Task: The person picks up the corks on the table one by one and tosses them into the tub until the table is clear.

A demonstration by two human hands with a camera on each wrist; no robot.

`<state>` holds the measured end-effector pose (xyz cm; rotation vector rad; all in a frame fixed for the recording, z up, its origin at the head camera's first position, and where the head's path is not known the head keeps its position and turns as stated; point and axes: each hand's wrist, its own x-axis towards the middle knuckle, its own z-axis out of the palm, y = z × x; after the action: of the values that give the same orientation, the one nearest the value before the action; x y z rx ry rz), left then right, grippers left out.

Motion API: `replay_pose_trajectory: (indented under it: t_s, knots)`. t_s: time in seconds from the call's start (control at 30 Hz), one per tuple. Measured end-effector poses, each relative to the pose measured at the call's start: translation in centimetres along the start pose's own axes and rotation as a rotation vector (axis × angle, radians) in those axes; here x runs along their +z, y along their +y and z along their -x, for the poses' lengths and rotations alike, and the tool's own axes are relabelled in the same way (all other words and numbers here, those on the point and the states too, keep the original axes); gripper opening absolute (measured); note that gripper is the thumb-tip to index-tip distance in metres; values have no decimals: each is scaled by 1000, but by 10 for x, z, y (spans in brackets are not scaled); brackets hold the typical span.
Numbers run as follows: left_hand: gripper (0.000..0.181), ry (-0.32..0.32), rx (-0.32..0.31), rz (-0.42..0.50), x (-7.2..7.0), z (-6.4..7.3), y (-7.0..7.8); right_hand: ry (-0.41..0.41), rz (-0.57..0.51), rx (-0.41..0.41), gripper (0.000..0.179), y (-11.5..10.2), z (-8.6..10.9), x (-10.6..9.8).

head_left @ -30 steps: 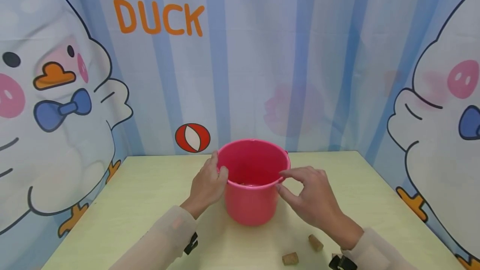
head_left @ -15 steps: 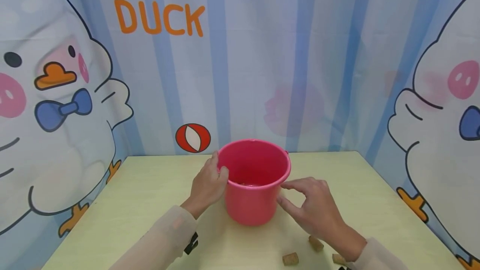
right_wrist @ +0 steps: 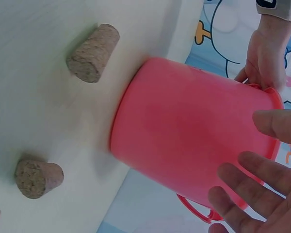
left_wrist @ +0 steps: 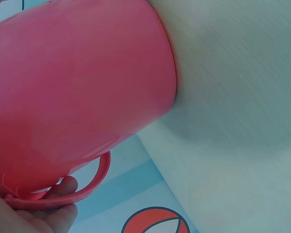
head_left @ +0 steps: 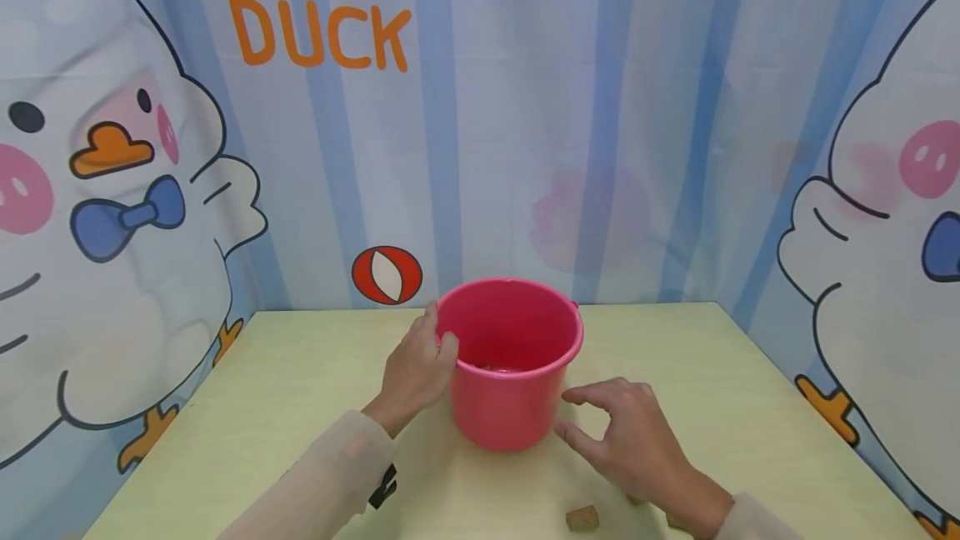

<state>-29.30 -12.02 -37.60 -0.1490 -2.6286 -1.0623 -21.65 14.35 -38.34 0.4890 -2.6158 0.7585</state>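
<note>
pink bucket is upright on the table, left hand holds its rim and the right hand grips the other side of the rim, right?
Not quite. The right hand grips nothing: in the head view it hovers open beside the pink bucket. The left hand does hold the rim.

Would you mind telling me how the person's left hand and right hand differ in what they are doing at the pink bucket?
The left hand grips the pink bucket at its rim, thumb hooked over the edge; the right hand holds nothing, its fingers spread and relaxed. The left hand touches the bucket, while the right hand hovers beside its wall, apart from it and nearer the corks on the table. Both wear pale sleeves.
</note>
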Motion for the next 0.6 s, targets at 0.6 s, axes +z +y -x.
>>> replay_pose_trajectory:
  t_s: [0.6]
  knots:
    - [73, 2, 8, -2, -1, 1, 0, -178, 85, -34, 35, 12, 11, 3]
